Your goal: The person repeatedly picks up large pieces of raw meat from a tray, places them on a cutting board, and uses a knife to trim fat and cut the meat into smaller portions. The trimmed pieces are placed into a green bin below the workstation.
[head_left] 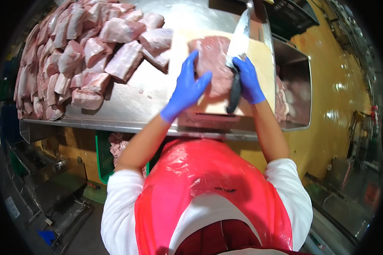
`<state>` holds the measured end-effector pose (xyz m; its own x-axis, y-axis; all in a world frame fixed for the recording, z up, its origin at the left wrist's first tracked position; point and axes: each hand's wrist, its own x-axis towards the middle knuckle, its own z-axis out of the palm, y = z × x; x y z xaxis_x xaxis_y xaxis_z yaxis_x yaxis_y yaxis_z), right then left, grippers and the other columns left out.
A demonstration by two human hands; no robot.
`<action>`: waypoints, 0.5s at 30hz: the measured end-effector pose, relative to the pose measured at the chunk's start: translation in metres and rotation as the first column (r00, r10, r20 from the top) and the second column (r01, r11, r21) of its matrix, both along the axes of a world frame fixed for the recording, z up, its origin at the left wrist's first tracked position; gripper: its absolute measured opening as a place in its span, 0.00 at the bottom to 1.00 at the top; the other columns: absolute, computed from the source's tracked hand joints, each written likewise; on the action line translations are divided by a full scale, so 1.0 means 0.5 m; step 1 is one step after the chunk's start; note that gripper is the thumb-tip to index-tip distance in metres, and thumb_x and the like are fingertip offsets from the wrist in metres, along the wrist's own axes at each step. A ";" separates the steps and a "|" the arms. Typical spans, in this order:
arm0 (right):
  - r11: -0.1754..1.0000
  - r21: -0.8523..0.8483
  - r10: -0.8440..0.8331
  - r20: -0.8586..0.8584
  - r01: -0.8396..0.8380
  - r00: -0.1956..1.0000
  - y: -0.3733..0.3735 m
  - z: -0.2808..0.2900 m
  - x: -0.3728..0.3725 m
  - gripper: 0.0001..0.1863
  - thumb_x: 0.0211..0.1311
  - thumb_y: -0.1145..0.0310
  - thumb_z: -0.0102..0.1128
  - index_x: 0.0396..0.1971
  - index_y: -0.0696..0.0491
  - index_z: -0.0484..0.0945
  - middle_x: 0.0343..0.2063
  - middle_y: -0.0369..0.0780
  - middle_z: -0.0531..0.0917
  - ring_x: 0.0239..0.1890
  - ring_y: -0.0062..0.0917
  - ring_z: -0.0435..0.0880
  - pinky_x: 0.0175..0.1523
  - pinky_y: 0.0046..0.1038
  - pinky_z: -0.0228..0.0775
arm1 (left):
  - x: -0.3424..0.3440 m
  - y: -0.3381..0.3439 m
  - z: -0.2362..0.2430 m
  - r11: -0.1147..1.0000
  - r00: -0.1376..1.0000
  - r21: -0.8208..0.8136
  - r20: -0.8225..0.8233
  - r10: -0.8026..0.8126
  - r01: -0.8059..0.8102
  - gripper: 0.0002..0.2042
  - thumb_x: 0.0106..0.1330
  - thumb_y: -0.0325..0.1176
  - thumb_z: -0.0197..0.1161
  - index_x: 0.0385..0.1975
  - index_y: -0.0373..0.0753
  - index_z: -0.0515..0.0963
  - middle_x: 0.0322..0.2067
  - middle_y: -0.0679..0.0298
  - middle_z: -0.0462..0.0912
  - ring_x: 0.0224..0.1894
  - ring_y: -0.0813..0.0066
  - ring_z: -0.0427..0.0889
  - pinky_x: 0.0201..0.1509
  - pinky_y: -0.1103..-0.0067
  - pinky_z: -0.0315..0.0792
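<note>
A slab of pale red meat lies on a cream cutting board. My left hand, in a blue glove, rests at the meat's left side with fingers and thumb apart and touching it. My right hand, also blue-gloved, is closed on a knife at the right edge of the meat. The knife's wide blade points away from me, and its black handle sticks out below my hand toward me.
Many meat pieces are heaped on the steel table, left of the board. A steel bin holding meat stands at the right. Below the table's front edge is a green crate with meat; a dark crate sits at the back right.
</note>
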<state>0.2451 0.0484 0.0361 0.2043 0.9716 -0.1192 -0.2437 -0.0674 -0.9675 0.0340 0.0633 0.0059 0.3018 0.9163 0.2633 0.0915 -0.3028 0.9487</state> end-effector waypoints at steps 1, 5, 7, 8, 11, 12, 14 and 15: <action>0.999 0.044 -0.020 0.219 0.011 0.976 -0.004 -0.016 0.000 0.12 0.72 0.67 0.56 0.48 0.58 0.76 0.41 0.36 0.81 0.44 0.19 0.78 0.52 0.25 0.70 | 0.029 0.033 -0.013 0.983 0.988 0.175 -0.139 0.073 -0.049 0.33 0.70 0.37 0.63 0.71 0.35 0.59 0.65 0.48 0.68 0.65 0.59 0.71 0.66 0.69 0.70; 0.977 0.212 -0.150 0.742 -0.015 0.654 -0.051 -0.018 0.027 0.16 0.72 0.63 0.57 0.47 0.62 0.75 0.39 0.46 0.82 0.43 0.37 0.81 0.52 0.32 0.71 | 0.016 0.100 0.033 0.984 0.990 -0.130 0.088 -0.111 0.122 0.24 0.72 0.35 0.58 0.64 0.29 0.69 0.56 0.50 0.79 0.59 0.67 0.77 0.61 0.71 0.72; 0.997 0.082 -0.071 0.849 0.003 0.524 -0.133 0.023 0.062 0.19 0.73 0.63 0.56 0.53 0.62 0.73 0.36 0.53 0.84 0.41 0.46 0.85 0.48 0.38 0.74 | -0.047 0.026 0.046 0.985 0.991 -0.171 -0.121 -0.052 0.031 0.15 0.69 0.30 0.64 0.52 0.29 0.78 0.43 0.56 0.84 0.48 0.70 0.82 0.54 0.72 0.76; 0.998 0.043 -0.006 0.835 -0.054 0.551 -0.179 0.038 0.054 0.19 0.72 0.64 0.55 0.56 0.59 0.72 0.36 0.55 0.83 0.40 0.50 0.84 0.47 0.43 0.73 | -0.068 -0.024 0.045 0.967 0.994 -0.252 -0.111 0.015 -0.043 0.12 0.65 0.27 0.68 0.47 0.33 0.82 0.40 0.58 0.83 0.46 0.71 0.82 0.50 0.72 0.77; 0.970 -0.106 0.212 0.812 -0.219 0.544 -0.243 0.066 0.010 0.25 0.70 0.66 0.52 0.66 0.51 0.65 0.35 0.59 0.83 0.37 0.58 0.82 0.43 0.53 0.73 | -0.066 -0.102 0.067 0.980 0.937 0.124 -0.294 0.189 -0.158 0.12 0.63 0.29 0.70 0.45 0.38 0.83 0.38 0.60 0.81 0.44 0.70 0.82 0.46 0.73 0.78; 0.953 -0.147 0.264 0.830 -0.264 0.491 -0.206 0.083 -0.018 0.28 0.71 0.66 0.52 0.70 0.48 0.61 0.34 0.59 0.83 0.36 0.58 0.82 0.42 0.54 0.73 | -0.041 -0.103 0.089 0.956 0.936 0.253 -0.277 0.218 -0.148 0.12 0.62 0.30 0.70 0.45 0.40 0.84 0.39 0.59 0.81 0.44 0.68 0.83 0.47 0.73 0.78; 0.923 -0.177 0.303 0.882 -0.342 0.361 -0.148 0.092 -0.026 0.34 0.71 0.66 0.50 0.75 0.42 0.53 0.34 0.59 0.83 0.35 0.57 0.83 0.41 0.54 0.73 | -0.009 -0.073 0.064 0.864 0.874 0.498 -0.386 0.294 -0.071 0.11 0.59 0.30 0.71 0.41 0.41 0.84 0.39 0.56 0.80 0.43 0.58 0.82 0.48 0.70 0.77; 0.915 -0.175 0.293 0.907 -0.363 0.302 -0.129 0.086 -0.024 0.36 0.72 0.66 0.50 0.77 0.39 0.50 0.34 0.59 0.83 0.34 0.56 0.83 0.41 0.54 0.73 | 0.000 -0.061 0.053 0.885 0.866 0.462 -0.416 0.279 -0.063 0.10 0.58 0.30 0.70 0.40 0.41 0.84 0.37 0.57 0.80 0.42 0.58 0.81 0.47 0.69 0.77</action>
<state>0.2329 -0.0159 0.0793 -0.1863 0.9820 -0.0304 0.8034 0.1345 -0.5801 0.0339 0.0327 0.0327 0.3343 0.7962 0.5042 0.5693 -0.5970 0.5653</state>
